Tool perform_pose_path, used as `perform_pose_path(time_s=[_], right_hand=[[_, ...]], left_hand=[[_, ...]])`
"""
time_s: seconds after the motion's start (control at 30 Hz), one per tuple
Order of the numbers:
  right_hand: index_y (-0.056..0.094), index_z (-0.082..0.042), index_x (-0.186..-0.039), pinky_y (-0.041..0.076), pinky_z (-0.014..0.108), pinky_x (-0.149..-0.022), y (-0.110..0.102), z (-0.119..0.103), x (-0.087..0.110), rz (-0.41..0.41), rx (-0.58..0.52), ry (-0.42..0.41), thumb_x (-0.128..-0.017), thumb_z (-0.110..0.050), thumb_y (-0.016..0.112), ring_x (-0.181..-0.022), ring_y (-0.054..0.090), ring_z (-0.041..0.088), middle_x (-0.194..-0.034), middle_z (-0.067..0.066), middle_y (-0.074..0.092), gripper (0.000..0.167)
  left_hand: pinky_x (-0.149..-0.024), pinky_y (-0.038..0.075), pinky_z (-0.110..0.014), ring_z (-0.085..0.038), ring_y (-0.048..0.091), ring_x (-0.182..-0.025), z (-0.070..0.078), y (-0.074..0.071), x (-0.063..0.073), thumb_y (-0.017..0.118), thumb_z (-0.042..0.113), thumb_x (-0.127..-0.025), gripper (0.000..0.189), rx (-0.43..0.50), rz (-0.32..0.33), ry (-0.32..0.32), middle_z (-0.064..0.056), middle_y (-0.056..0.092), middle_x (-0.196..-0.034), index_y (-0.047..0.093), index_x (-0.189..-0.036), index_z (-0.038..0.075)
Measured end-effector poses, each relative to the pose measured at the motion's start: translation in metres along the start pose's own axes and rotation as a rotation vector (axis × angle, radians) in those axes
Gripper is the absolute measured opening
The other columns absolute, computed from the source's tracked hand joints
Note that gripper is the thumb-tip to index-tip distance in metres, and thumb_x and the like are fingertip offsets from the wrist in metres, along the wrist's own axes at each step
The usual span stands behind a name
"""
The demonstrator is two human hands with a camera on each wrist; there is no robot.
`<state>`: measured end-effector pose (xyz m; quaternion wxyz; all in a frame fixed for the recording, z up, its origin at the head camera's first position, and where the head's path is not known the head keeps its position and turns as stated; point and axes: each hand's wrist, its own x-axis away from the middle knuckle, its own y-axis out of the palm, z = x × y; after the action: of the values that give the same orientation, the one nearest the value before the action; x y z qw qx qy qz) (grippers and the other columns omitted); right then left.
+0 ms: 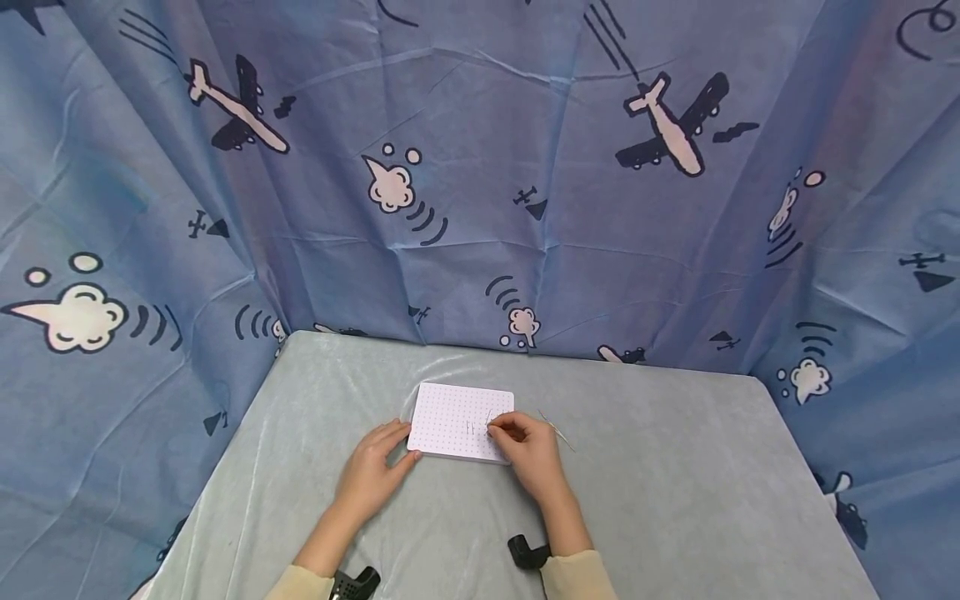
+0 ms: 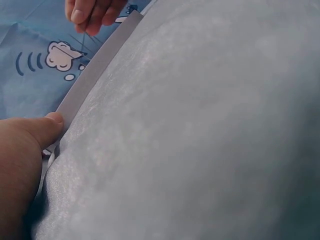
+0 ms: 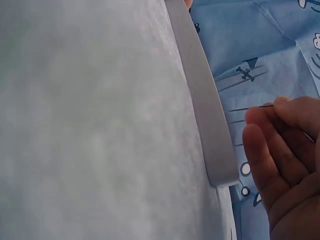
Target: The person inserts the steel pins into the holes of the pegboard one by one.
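A white board (image 1: 444,414) with a grid of small holes lies on the table. Several thin needles (image 1: 470,427) stand upright in its right half. My left hand (image 1: 369,473) touches the board's near left corner, fingers fairly straight, with the thumb (image 2: 52,121) against the front side. Above the board's right part, my right hand (image 1: 532,454) pinches a thin dark needle (image 3: 241,109) between thumb and index finger. The needle's lower end points toward the board; whether it sits in a hole I cannot tell.
A few thin needles (image 1: 558,431) lie on the pale grey tablecloth (image 1: 675,475) just right of the board. A blue curtain (image 1: 465,275) with airplane prints hangs behind and on both sides of the table.
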<state>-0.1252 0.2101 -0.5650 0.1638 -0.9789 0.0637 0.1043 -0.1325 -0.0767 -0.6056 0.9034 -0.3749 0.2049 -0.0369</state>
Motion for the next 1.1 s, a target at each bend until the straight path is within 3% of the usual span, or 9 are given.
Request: perform_pose_path(time_s=[0.4,0.67,0.9,1.1], right_hand=[[0.082,-0.002,-0.096,0.061,0.018,-0.076,0.008,0.003,-0.002,-0.02,-0.032,-0.039,-0.093,0.002,0.084,-0.084,0.074,0.015,-0.092,0.009,0.079,0.006],[0.081,-0.005,-0.094,0.062,0.023,-0.075,0.011,0.002,-0.004,-0.055,0.07,-0.053,-0.094,-0.002,0.084,-0.082,0.072,0.011,-0.089,-0.003,0.078,0.004],[0.081,-0.009,-0.093,0.061,0.024,-0.07,0.012,0.0,-0.008,-0.055,0.17,-0.117,-0.095,-0.004,0.082,-0.078,0.068,0.008,-0.087,-0.005,0.077,0.006],[0.082,-0.012,-0.091,0.06,0.024,-0.068,0.013,-0.001,-0.007,-0.045,0.193,-0.122,-0.093,0.0,0.084,-0.076,0.067,0.008,-0.084,-0.005,0.076,0.012]], left_hand=[[-0.118,0.051,-0.057,-0.038,0.064,-0.137,-0.001,0.003,0.0,0.093,0.024,-0.091,0.049,-0.011,0.019,0.013,-0.016,0.071,-0.142,0.077,-0.134,0.004],[-0.119,0.049,-0.057,-0.039,0.064,-0.137,0.001,0.0,-0.001,0.093,0.022,-0.091,0.05,0.0,0.008,0.012,-0.017,0.072,-0.141,0.077,-0.134,0.003],[-0.12,0.048,-0.057,-0.039,0.063,-0.138,0.001,-0.001,-0.002,0.092,0.024,-0.091,0.051,-0.011,0.005,0.006,-0.017,0.07,-0.143,0.076,-0.136,0.004],[-0.12,0.048,-0.057,-0.038,0.062,-0.139,0.0,0.001,-0.001,0.092,0.024,-0.092,0.051,-0.005,-0.007,-0.008,-0.016,0.07,-0.144,0.076,-0.136,0.005]])
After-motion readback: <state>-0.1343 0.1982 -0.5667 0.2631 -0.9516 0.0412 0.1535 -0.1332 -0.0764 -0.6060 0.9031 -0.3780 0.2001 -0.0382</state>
